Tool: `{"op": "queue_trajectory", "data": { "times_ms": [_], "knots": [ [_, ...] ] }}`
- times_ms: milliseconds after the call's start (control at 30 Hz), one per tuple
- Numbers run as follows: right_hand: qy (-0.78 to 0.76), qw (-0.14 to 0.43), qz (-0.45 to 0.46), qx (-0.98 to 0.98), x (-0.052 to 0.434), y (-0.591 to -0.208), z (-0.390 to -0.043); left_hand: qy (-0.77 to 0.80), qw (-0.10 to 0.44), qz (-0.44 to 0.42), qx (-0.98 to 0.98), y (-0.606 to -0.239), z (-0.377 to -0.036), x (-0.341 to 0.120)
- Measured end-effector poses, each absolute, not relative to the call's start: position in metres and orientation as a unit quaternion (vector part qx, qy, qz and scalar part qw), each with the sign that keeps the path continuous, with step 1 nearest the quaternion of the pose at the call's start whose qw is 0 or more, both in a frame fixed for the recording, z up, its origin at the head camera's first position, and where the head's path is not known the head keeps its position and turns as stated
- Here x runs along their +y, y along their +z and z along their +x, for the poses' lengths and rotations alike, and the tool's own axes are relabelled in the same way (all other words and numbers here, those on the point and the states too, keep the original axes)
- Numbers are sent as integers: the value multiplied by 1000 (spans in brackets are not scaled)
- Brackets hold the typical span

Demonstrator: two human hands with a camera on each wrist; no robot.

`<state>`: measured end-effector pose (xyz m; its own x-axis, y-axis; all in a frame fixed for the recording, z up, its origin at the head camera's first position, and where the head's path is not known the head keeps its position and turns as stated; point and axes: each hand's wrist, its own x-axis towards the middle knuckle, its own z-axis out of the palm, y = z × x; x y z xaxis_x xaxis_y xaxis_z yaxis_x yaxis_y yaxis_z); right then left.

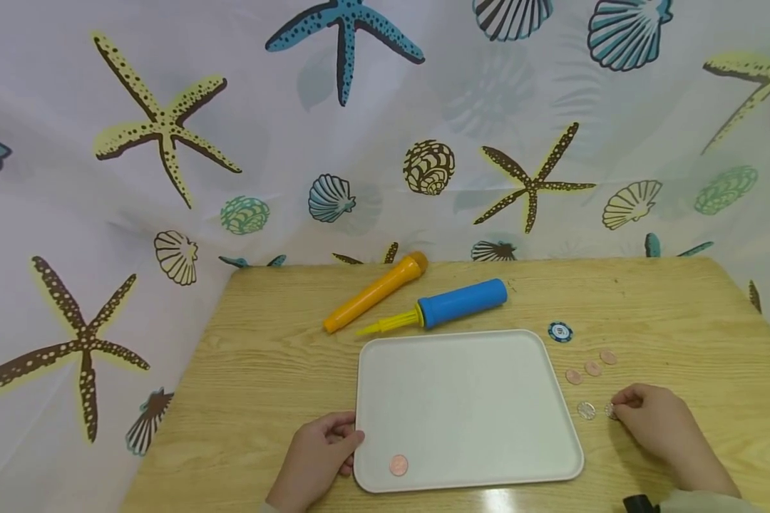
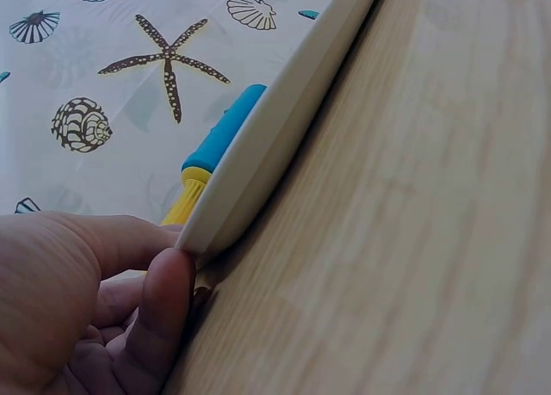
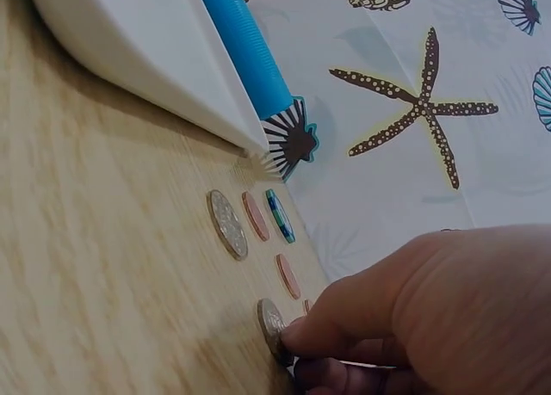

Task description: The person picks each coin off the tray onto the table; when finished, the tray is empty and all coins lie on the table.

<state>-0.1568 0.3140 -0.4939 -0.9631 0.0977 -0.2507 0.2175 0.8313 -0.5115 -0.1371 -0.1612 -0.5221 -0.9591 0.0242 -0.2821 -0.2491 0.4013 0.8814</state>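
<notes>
My left hand (image 1: pixel 321 456) grips the left edge of a white rectangular tray (image 1: pixel 462 406), near its front corner. In the left wrist view the thumb and fingers meet at the tray's rim (image 2: pixel 250 180). A copper-coloured coin (image 1: pixel 398 465) lies in the tray's front left corner. To the right of the tray, my right hand (image 1: pixel 657 420) pinches a silver coin (image 3: pixel 270 324) at the tabletop, its far edge hidden by the fingertips. Another silver coin (image 1: pixel 587 410) lies just left of that hand. Beyond them are three copper-coloured coins (image 1: pixel 593 368) and a blue-and-white poker chip (image 1: pixel 560 332).
Behind the tray lie an orange toy microphone (image 1: pixel 375 292) and a blue hand pump (image 1: pixel 463 303) with a yellow nozzle. Everything sits on a wooden table (image 1: pixel 263 342). A cloth (image 1: pixel 385 128) printed with starfish and shells hangs along the back and sides.
</notes>
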Motion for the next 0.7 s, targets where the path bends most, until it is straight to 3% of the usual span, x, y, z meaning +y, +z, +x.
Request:
{"op": "queue_trajectory", "data": {
  "times_ms": [400,700],
  "knots": [
    [-345,75,50,934,288,-488,-156,543,125,-70,827,-519,-138,-161],
    [-493,148,-22,857,238,-492,-153,544,130,-72,826,-520,-138,-162]
  ]
}}
